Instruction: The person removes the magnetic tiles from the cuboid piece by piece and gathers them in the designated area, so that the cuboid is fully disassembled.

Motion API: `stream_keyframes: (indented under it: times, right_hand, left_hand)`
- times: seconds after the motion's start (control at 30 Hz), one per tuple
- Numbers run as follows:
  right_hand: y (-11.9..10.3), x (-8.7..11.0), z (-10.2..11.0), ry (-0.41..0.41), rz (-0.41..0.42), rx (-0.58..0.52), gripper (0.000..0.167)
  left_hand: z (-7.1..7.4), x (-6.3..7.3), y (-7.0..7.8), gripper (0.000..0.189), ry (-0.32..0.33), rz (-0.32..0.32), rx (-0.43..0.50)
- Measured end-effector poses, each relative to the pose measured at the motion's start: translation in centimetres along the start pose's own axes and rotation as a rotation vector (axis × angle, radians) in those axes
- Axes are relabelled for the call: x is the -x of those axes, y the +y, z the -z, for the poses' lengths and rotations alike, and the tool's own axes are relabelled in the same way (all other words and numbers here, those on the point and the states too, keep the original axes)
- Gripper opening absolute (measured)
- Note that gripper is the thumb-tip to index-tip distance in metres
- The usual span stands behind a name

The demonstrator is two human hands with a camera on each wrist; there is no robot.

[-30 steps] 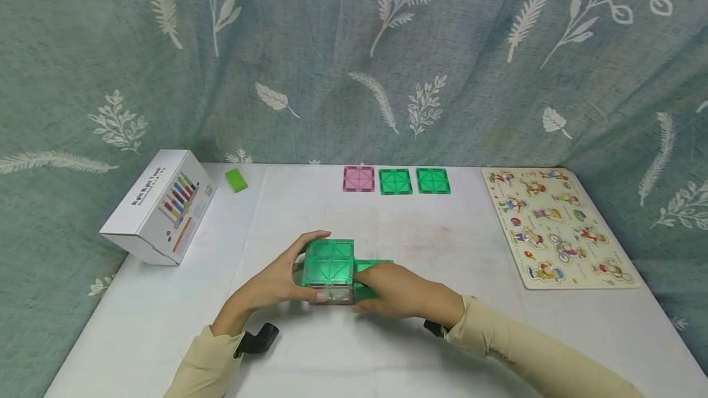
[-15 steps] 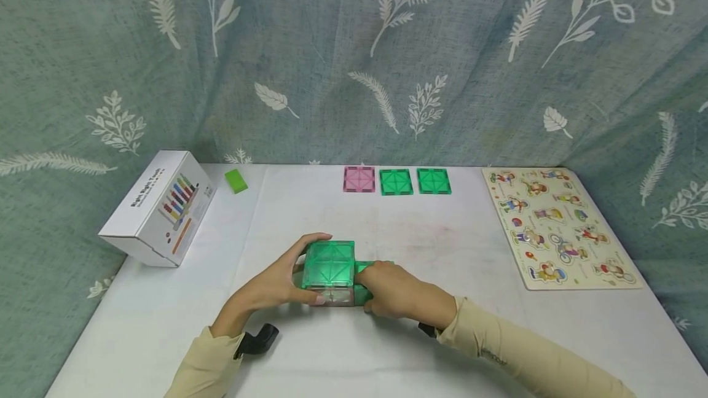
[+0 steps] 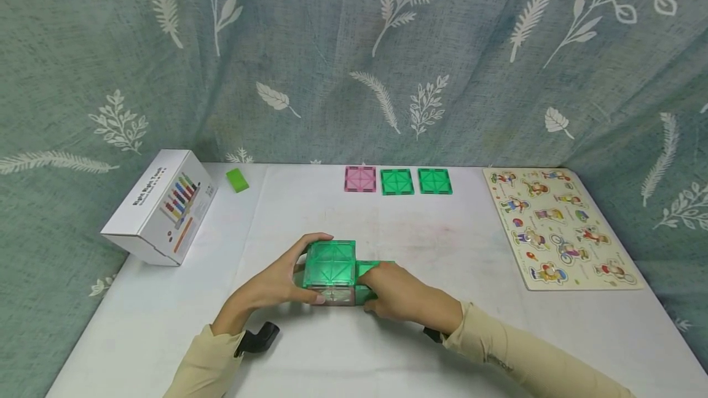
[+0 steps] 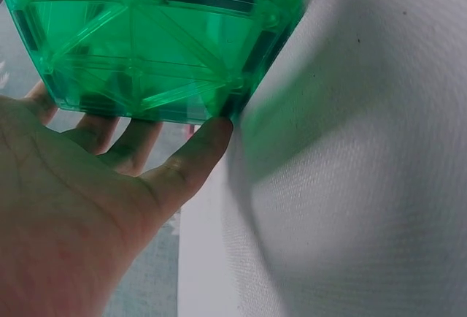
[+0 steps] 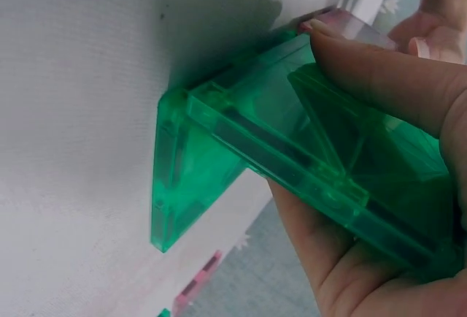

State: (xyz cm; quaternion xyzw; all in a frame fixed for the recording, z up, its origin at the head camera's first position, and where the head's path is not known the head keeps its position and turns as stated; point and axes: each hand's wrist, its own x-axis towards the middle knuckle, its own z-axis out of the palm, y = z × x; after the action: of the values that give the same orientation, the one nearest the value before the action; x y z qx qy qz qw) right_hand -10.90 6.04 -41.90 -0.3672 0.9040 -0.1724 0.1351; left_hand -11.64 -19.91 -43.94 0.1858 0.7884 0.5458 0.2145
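A box built of translucent magnetic tiles (image 3: pixel 330 263) stands on the table before the person, green on top with a pinkish clear side at the front. My left hand (image 3: pixel 276 281) grips it from the left, thumb at the front side and fingers behind. In the left wrist view its green side panel (image 4: pixel 131 47) faces the palm. My right hand (image 3: pixel 395 290) pinches a green magnetic tile (image 5: pixel 314 171) between thumb and fingers at the box's right side. Below that, in the right wrist view, another green tile (image 5: pixel 182 178) stands on edge on the tabletop.
At the back of the table lie a pink tile (image 3: pixel 361 179) and two green tiles (image 3: pixel 397 182). A white printed box (image 3: pixel 160 207) and a small lime-green piece (image 3: pixel 237 180) are at left. A picture puzzle board (image 3: pixel 558 229) lies at right, with a leaf-patterned curtain (image 3: pixel 332 48) behind.
My right hand has shifted slightly to the right, baring a little more green beside the box. The left hand and the box keep their place.
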Motion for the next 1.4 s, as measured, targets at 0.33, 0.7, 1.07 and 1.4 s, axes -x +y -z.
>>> stream_keyframes:
  times: [0.33, 0.7, 1.07, 1.4]
  right_hand:
    - [0.3, 0.4, 0.0, 0.019, 0.054, -0.028, 0.021]
    - [0.9, 0.9, -0.3, 0.009, 0.094, -0.073, 0.014]
    - [1.8, 1.8, -0.1, -0.021, 0.080, -0.210, 0.013]
    - [2.1, 2.4, 0.5, -0.113, 0.115, -0.367, 0.011]
  left_hand:
    - [0.0, -0.1, -0.3, 0.101, 0.000, -0.007, -0.012]
    - [-0.1, 0.1, -0.4, 0.100, -0.004, 0.013, 0.006]
    - [0.2, 0.2, -0.4, 0.100, -0.017, -0.021, -0.015]
    - [0.2, 0.1, -0.3, 0.099, -0.032, -0.032, -0.030]
